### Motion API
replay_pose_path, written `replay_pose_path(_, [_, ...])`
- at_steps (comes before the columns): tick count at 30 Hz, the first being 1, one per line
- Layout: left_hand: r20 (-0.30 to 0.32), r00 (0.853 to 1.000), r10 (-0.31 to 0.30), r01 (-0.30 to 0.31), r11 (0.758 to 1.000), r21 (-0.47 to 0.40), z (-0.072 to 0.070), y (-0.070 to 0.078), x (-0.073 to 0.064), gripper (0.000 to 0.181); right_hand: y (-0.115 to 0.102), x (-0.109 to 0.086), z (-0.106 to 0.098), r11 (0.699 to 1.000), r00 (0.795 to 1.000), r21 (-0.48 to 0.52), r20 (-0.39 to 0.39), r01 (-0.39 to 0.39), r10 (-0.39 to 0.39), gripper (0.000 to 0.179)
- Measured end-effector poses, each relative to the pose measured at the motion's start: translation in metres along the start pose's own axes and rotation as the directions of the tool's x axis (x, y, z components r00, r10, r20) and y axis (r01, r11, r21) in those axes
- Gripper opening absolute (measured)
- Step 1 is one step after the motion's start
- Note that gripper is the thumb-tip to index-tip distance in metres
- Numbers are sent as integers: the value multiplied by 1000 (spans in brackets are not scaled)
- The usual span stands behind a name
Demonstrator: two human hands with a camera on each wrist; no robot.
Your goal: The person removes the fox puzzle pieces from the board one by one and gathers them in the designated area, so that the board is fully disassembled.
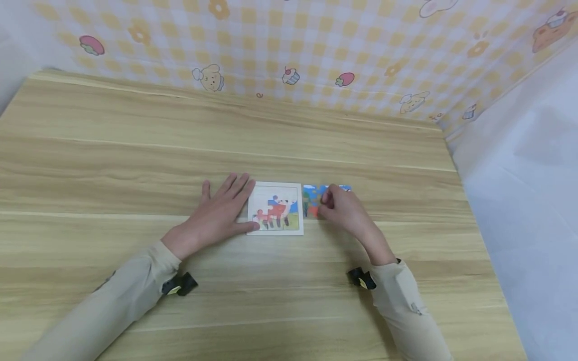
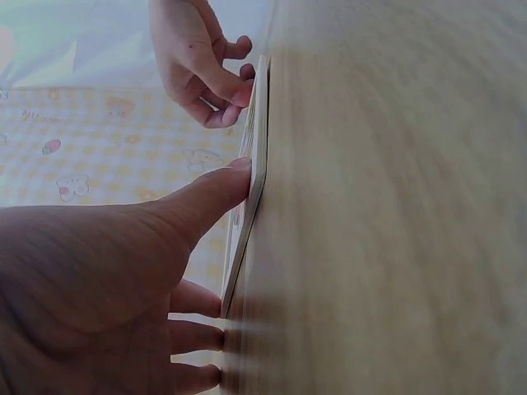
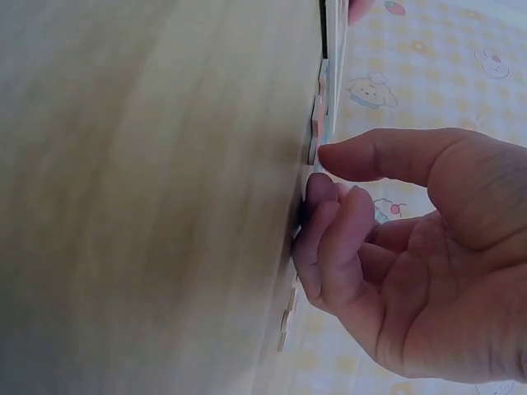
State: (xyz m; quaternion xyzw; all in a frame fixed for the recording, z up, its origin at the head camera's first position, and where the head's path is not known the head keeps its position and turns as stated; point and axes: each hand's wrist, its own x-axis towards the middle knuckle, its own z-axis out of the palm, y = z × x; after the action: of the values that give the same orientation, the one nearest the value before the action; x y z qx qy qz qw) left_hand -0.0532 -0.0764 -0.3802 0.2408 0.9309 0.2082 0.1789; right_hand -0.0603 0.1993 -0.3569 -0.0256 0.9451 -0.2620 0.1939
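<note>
White puzzle tray laid flat on wooden table, partly filled with fitted pieces printed with red-and-white animal. Tray touched along left side by left hand, fingers straight and spread, thumb rested on lower left corner. Loose pieces laid just right of tray, partly covered by right hand, fingers curled; whether any piece is pinched cannot be told. Yellow-checked cloth seen behind.

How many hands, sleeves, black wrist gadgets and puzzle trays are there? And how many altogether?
Hands: 2, a left hand and a right hand
Sleeves: 2
Black wrist gadgets: 2
Puzzle tray: 1
Total: 7
The loose pieces aren't counted, because the right hand partly covers them.
</note>
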Motion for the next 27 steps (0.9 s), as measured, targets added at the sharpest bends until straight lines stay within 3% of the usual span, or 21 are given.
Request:
replay_pose_path(5, [1,1000,2,-2,1000,6,0,0,1,94,0,-5,0,996,995,-1,-47,84,-84,11])
replay_pose_path(9, [0,1000,-1,1,1000,5,0,-1,1,94,-7,-6,0,979,976,-30,-81,199,-201,7])
replay_pose_path(15, [-1,1000,-4,4,1000,10,0,-2,0,94,-28,0,6,928,934,-127,-12,352,-356,11])
replay_pose_path(20, [1,1000,-6,6,999,32,0,-1,1,95,-36,4,13,904,933,-232,66,360,-355,22])
replay_pose_path(23, [0,1000,0,0,999,40,0,-1,1,95,-34,4,15,910,937,-224,82,348,-339,21])
replay_pose_path(27, [0,1000,0,0,999,43,0,-1,1,95,-30,4,16,907,927,-191,78,374,-366,20])
